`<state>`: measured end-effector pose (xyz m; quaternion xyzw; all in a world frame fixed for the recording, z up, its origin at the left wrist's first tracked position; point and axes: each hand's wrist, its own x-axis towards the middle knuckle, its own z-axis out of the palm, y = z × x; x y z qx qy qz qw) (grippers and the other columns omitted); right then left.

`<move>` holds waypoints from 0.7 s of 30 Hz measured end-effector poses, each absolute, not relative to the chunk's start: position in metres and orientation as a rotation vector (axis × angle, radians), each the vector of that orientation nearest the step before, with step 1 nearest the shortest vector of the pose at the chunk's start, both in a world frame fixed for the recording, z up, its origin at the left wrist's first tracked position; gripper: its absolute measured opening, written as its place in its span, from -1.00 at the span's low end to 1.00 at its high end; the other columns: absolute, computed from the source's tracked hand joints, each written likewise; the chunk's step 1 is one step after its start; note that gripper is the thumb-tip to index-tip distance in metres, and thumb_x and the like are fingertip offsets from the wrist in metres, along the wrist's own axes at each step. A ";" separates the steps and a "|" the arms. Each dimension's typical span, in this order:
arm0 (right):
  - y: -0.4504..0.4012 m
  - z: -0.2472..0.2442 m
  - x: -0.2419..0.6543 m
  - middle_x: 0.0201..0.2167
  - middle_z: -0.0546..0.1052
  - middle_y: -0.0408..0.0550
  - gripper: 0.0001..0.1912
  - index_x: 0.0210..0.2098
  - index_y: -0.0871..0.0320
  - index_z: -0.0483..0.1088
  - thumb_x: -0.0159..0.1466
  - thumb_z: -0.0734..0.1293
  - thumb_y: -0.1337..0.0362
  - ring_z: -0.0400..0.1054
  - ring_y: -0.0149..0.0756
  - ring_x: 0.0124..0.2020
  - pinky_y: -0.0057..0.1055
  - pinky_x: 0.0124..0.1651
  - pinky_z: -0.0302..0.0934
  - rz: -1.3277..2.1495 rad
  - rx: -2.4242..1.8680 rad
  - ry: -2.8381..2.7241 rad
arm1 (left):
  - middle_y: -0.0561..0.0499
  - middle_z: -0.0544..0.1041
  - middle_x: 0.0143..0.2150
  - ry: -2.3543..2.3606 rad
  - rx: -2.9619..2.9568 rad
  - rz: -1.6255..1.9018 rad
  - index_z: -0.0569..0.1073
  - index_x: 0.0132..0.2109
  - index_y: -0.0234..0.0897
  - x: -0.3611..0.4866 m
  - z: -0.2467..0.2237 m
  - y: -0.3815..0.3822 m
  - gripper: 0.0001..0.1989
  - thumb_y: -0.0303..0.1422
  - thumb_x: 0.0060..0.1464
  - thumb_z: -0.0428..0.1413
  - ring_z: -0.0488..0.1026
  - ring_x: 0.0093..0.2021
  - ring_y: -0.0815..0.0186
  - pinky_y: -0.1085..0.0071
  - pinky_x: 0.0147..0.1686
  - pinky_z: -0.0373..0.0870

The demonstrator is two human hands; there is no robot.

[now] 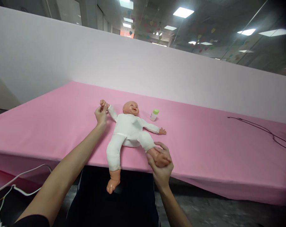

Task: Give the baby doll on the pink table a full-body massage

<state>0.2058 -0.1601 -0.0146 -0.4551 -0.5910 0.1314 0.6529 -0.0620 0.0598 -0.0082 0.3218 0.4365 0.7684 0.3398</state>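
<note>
A baby doll point(128, 126) with a white cloth body lies on its back on the pink-covered table point(204, 151), head toward the wall. My left hand point(101, 115) is closed around the doll's wrist on the left side, that arm stretched outward. On the right, my right hand point(162, 164) grips the doll's foot and ankle, with the sole side against my palm. The doll's other leg hangs over the table's front edge. Its other arm rests on the cloth, fingers spread.
A small bottle with a green cap point(154, 115) stands beside the doll's head. Thin dark cables point(263, 128) lie at the table's right. A white partition point(143, 66) rises behind the table, with glass above. A white cord point(22, 174) hangs at lower left.
</note>
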 end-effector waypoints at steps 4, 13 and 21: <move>-0.111 0.009 0.192 -0.01 0.57 0.03 -0.69 -0.11 0.09 0.50 0.23 0.55 0.14 0.48 -0.01 0.08 0.10 0.26 0.35 0.297 -1.001 -1.348 | -0.07 0.66 -0.14 1.060 1.341 1.963 0.62 -0.19 -0.23 -0.040 0.000 0.042 -0.74 -0.13 0.13 0.30 0.58 -0.09 0.15 0.30 -0.11 0.47; -0.051 0.000 0.175 0.02 0.62 0.12 -0.54 -0.04 0.17 0.48 0.16 0.55 0.09 0.51 -0.02 0.09 -0.01 0.29 0.34 0.606 -1.030 -1.309 | -0.08 0.71 -0.05 1.077 1.850 1.624 0.70 -0.02 -0.16 -0.027 -0.014 0.033 -0.70 -0.18 0.12 0.32 0.58 -0.11 0.14 0.28 -0.09 0.43; -0.132 0.000 0.225 0.08 0.62 0.15 -0.52 0.17 0.13 0.51 0.36 0.43 0.01 0.56 0.05 0.06 0.04 0.18 0.46 0.636 -0.994 -1.349 | -0.08 0.62 -0.20 1.162 1.016 2.025 0.54 -0.23 -0.24 -0.050 -0.012 0.053 -0.69 -0.07 0.16 0.26 0.57 -0.16 0.20 0.32 -0.15 0.49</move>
